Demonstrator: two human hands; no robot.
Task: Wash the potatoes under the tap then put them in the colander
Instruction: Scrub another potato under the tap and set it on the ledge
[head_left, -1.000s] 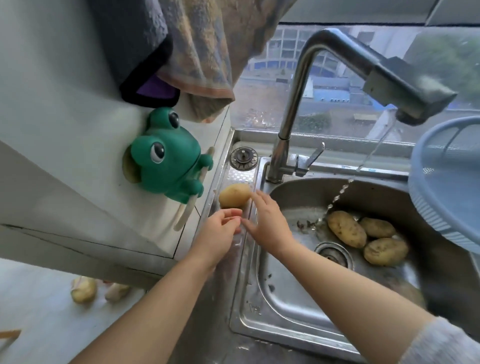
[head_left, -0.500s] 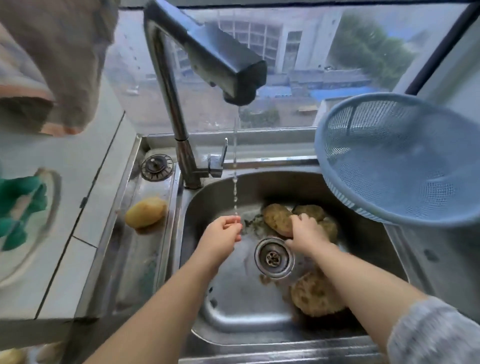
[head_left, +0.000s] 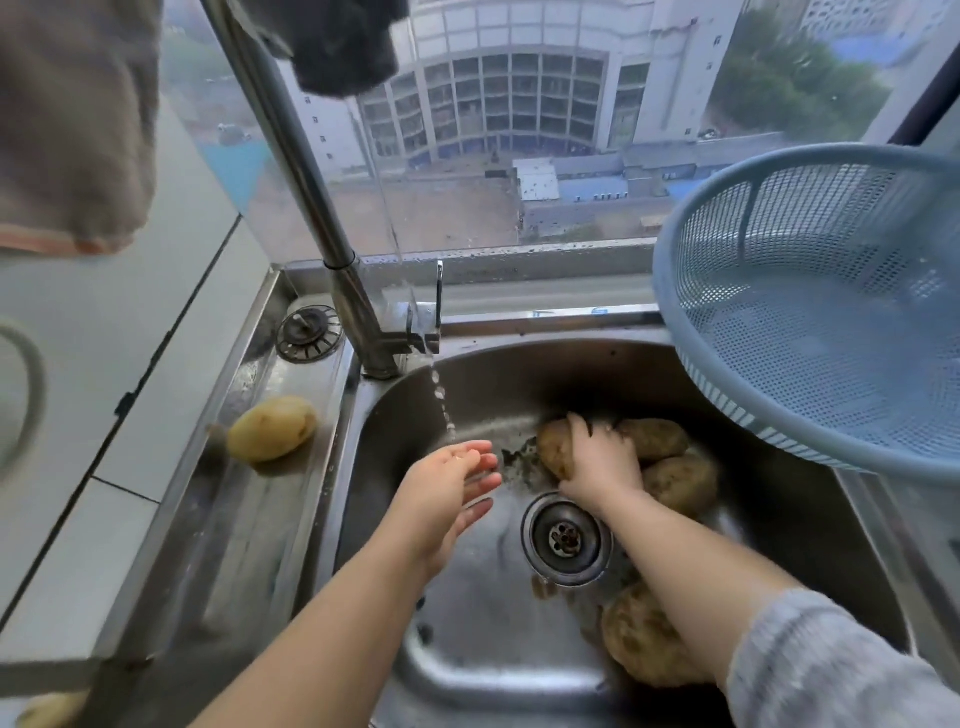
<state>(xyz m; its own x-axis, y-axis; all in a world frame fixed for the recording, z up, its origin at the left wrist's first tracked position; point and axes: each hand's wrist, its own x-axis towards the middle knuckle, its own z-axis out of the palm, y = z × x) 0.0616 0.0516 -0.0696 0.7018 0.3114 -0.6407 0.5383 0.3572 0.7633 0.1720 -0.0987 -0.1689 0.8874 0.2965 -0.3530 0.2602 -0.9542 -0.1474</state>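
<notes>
Several dirty brown potatoes lie in the steel sink (head_left: 467, 654). My right hand (head_left: 602, 460) grips one potato (head_left: 553, 447) at the back of the basin, next to two others (head_left: 657, 439) (head_left: 683, 480). Another dirty potato (head_left: 641, 639) lies near the front, partly under my right forearm. My left hand (head_left: 449, 486) is open, fingers straight, under the thin stream of water from the tap (head_left: 311, 171). A clean yellow potato (head_left: 272, 428) rests on the ledge to the left of the basin. The blue colander (head_left: 810, 306) stands tilted at the right, with nothing in it.
The drain (head_left: 566, 538) sits in the middle of the basin. A sink plug (head_left: 309, 332) lies on the ledge by the tap base. Towels (head_left: 72, 130) hang at the upper left over the tiled counter. A window runs behind the sink.
Both hands moved from the ledge potato into the basin. My right hand came down on a dirty potato at the back. My left hand opened under the water stream.
</notes>
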